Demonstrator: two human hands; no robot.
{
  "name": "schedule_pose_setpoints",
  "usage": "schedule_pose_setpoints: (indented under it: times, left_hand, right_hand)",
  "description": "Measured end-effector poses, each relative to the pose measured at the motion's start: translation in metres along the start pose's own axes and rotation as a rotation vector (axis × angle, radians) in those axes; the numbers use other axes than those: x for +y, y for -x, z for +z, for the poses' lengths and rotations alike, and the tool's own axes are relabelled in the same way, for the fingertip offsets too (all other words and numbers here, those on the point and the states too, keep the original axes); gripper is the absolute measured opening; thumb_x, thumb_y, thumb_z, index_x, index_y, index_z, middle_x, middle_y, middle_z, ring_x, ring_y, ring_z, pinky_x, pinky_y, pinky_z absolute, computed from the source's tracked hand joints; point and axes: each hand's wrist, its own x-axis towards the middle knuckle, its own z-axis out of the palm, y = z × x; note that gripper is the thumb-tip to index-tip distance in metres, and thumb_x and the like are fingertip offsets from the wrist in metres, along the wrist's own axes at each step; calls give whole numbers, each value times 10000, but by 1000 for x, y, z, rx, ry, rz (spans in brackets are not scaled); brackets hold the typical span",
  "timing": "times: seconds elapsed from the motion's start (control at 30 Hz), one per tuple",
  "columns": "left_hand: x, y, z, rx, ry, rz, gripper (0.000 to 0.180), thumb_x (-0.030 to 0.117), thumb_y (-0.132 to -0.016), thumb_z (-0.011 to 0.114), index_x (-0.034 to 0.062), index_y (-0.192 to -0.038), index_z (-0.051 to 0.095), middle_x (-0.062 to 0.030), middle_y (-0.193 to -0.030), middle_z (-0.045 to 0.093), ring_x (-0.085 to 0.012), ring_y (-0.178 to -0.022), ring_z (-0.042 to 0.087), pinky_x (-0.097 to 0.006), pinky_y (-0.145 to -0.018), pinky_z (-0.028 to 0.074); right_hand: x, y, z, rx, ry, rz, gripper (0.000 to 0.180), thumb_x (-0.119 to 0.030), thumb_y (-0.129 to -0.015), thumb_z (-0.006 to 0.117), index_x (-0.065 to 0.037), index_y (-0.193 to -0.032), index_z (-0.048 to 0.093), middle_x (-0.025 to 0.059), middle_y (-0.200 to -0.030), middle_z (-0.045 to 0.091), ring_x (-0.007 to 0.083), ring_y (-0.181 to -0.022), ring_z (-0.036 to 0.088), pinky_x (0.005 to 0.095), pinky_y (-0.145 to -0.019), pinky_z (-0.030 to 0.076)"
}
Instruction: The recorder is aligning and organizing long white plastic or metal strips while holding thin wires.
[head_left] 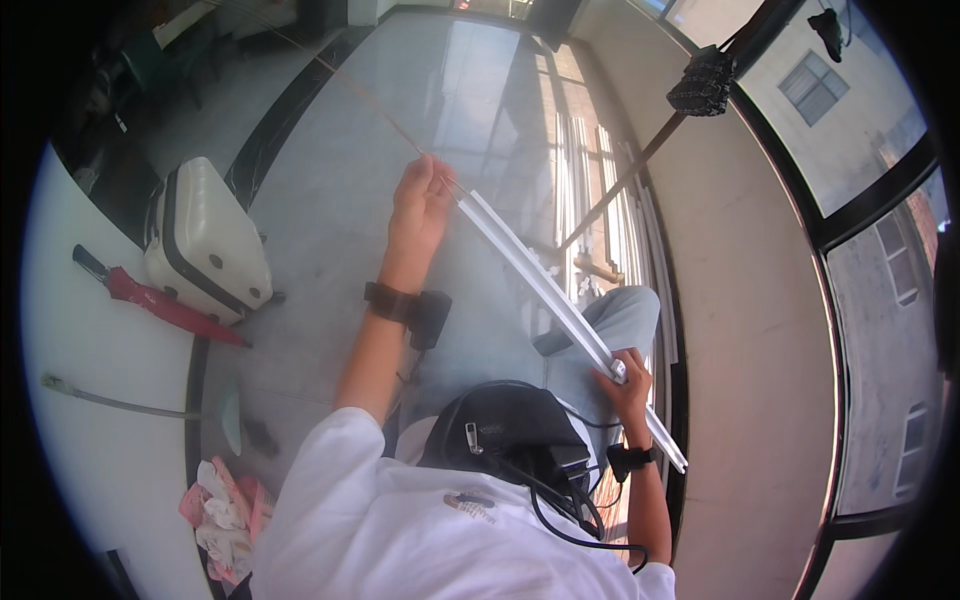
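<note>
A long white channel-shaped rail (540,280) slants across in front of me, from its far upper-left end down to its near end at the lower right. My right hand (630,385) is closed around the rail toward its near end, beside a small white fitting (619,371). Just off the far end, my left hand (425,190) pinches a thin brownish cord (385,115). That cord runs from the rail's end through my fingers and on toward the upper left. Whether it is slack or stiff I cannot tell.
Several pale rails (573,190) lie on the sunlit floor by the right wall. At left stand a white suitcase (210,240) and a folded red umbrella (170,305). A pink-and-white bag (225,515) sits lower left. A dark woven object (700,82) tops a pole at upper right.
</note>
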Motion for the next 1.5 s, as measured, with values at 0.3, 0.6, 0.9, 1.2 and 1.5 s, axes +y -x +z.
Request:
schedule_pose_setpoints:
  times: [0.3,0.6,0.9,1.2,1.5]
  left_hand:
    - [74,-59,3,42,71,223,80,80,-929,618,13,-905,582,-59,-885,582,-172,-873,550,-313,-872,489]
    - [75,-33,-19,-11,-198,195,103,122,-945,604,20,-929,609,-44,-904,604,-138,-868,559,-293,-872,478]
    - [71,14,-56,113,-291,107,91,123,-963,582,36,-975,558,-31,-990,525,-118,-902,493,-309,-943,415]
    - [65,32,-72,125,-323,44,188,149,-974,566,-9,-1070,530,-62,-1034,497,-139,-975,478,-302,-962,429]
    - [64,26,-71,174,-327,58,167,143,-939,618,-1,-1013,577,-77,-956,571,-170,-911,554,-296,-875,480]
  right_hand:
    - [-4,2,-1,-18,29,17,375,-198,-656,845,-17,-910,636,76,-819,596,221,-605,569,308,-548,424]
    - [-4,-1,-20,-82,77,-17,387,-261,-662,846,-65,-942,665,68,-934,618,283,-750,649,370,-648,508]
    - [90,58,-92,-375,149,95,481,-326,-660,843,-75,-1028,661,100,-988,667,313,-857,654,386,-747,516]
    - [141,132,-5,-110,-127,448,271,-178,-775,726,-31,-944,573,115,-795,616,228,-721,612,324,-679,469]
    - [149,109,-16,-181,67,358,338,-241,-742,772,-63,-1000,644,178,-880,666,369,-854,633,419,-741,495]
